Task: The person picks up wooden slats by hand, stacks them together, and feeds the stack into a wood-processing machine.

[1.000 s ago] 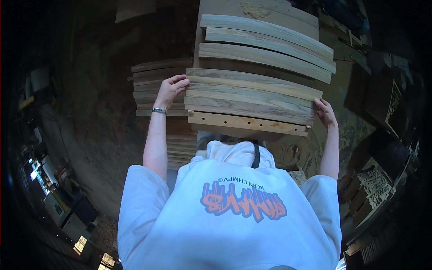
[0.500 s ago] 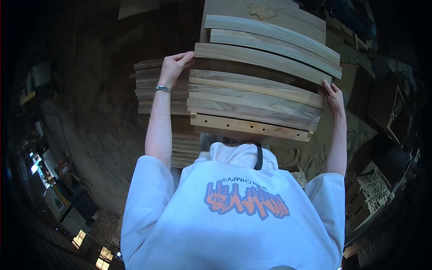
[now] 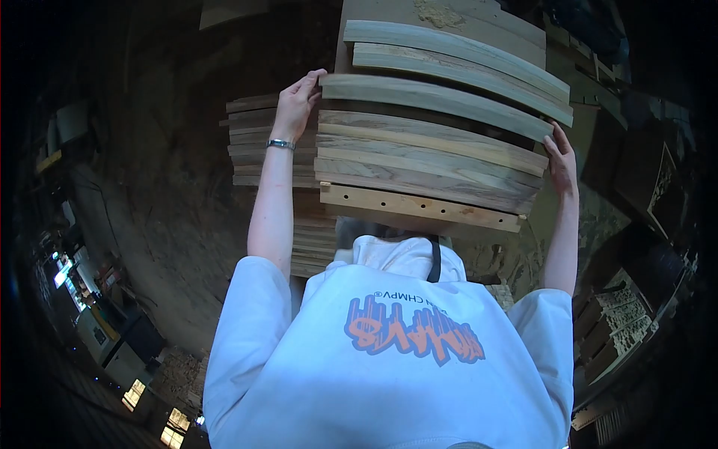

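My left hand (image 3: 299,103) pinches the left end of a long wooden board (image 3: 437,103) between thumb and fingers. At the opposite end of that board, my right hand (image 3: 562,159) has its fingers closed around the corner. The board spans the gap between two groups of similar boards. Behind it lie two pale boards (image 3: 456,56), close together. Nearer to me several more boards (image 3: 426,153) lie side by side, with a light wooden strip (image 3: 389,202) with a row of dark holes in front of them.
Under the boards is a flat surface (image 3: 493,26) with a small heap of sawdust (image 3: 437,13) on it. To the left, a lower stack of boards (image 3: 254,142) stands beside my left forearm. Piled wood pieces (image 3: 624,318) are at the right.
The board between my hands has rolled a little, so a different, paler side now faces up. Both hands have shifted slightly with it, and the whole view has moved a little.
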`<state>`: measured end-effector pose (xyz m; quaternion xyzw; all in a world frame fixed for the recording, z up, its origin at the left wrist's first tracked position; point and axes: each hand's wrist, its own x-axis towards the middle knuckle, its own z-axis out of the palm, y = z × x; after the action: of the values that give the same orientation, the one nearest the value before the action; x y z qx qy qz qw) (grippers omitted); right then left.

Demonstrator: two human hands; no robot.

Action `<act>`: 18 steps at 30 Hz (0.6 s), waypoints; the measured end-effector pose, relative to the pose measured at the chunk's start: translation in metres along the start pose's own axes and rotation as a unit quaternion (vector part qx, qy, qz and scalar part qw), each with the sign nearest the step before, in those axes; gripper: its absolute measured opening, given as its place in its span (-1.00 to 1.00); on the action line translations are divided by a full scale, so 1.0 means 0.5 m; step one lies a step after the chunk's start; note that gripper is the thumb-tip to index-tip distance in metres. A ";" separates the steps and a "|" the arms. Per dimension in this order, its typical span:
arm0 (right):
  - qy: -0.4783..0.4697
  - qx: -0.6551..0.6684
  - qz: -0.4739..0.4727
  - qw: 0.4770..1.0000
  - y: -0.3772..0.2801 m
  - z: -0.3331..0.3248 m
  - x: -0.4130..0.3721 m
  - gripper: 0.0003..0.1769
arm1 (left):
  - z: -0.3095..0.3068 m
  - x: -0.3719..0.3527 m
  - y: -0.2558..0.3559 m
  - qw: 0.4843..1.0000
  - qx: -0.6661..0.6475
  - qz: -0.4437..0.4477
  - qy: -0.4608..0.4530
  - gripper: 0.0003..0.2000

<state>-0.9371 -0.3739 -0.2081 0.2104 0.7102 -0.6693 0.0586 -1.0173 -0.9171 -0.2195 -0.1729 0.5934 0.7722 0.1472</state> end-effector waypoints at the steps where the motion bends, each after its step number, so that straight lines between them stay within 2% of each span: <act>1: 0.001 0.000 0.000 1.000 0.003 -0.001 -0.002 -0.40 | 0.004 -0.003 -0.006 1.000 0.000 -0.001 -0.001 -0.68; 3: 0.036 -0.093 0.036 0.994 0.000 -0.001 -0.004 -0.44 | 0.010 -0.005 -0.017 0.991 0.121 0.041 0.041 -0.69; 4: 0.022 -0.158 0.027 0.987 -0.004 -0.005 -0.011 -0.46 | 0.005 -0.019 -0.021 0.992 0.117 0.024 0.045 -0.70; 9: 0.073 -0.100 0.022 0.992 0.029 -0.015 -0.018 -0.59 | -0.024 -0.071 -0.033 0.995 0.089 -0.008 0.052 -0.67; 11: -0.030 -0.011 0.146 0.989 0.032 -0.039 -0.007 -0.64 | -0.040 -0.076 -0.023 0.987 0.118 -0.108 0.017 -0.66; 15: -0.016 0.015 0.143 0.989 0.046 -0.035 -0.001 -0.66 | -0.048 -0.073 -0.016 0.986 0.117 -0.115 -0.002 -0.67; 18: -0.034 -0.043 0.159 0.986 0.028 -0.040 -0.004 -0.64 | -0.051 -0.068 -0.020 0.985 0.128 -0.117 0.000 -0.64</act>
<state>-0.9263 -0.3547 -0.2182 0.2950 0.6931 -0.6273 0.1978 -0.9801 -0.9398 -0.2189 -0.2208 0.6628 0.6676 0.2574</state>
